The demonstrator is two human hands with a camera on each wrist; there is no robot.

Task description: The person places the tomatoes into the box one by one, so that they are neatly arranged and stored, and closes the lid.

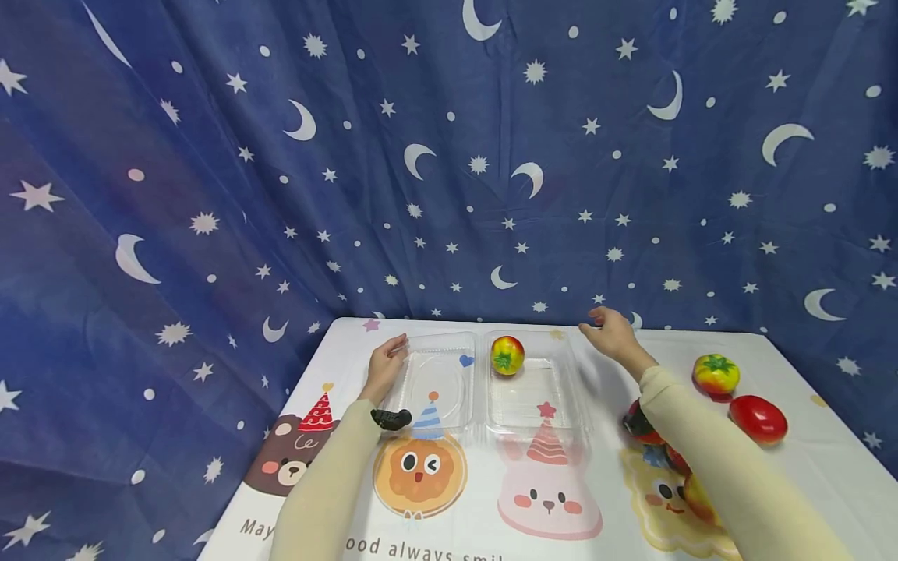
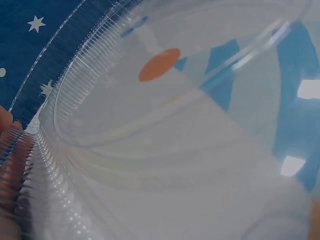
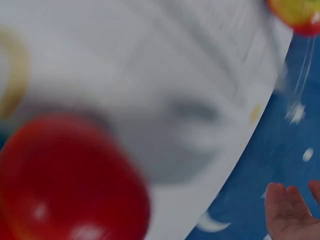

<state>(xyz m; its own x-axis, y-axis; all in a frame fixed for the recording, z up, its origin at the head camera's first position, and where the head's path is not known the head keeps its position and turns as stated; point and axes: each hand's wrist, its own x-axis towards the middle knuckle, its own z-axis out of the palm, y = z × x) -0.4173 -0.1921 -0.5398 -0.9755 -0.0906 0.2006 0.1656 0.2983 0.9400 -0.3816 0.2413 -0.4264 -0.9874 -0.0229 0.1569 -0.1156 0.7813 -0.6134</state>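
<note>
A clear plastic clamshell container [image 1: 482, 421] lies opened flat, its two halves side by side. In its right half, near the back, sits a yellow-and-red fruit [image 1: 507, 356] with a green leafy top. My left hand [image 1: 386, 368] holds the container's left edge; in the left wrist view its fingers [image 2: 15, 160] show partly through the ribbed plastic wall. Off the container's right side, my right hand [image 1: 612, 335] hovers near the table's back edge, holding nothing. Its fingers [image 3: 282, 197] look extended in the right wrist view.
On the right stand another yellow-and-red fruit [image 1: 715, 375] and a glossy red fruit [image 1: 759, 419]. A dark-and-red fruit [image 1: 640, 425] and a yellow-orange one [image 1: 698, 499] are partly hidden by my right sleeve. A blue starry curtain [image 1: 449, 195] hangs behind the table.
</note>
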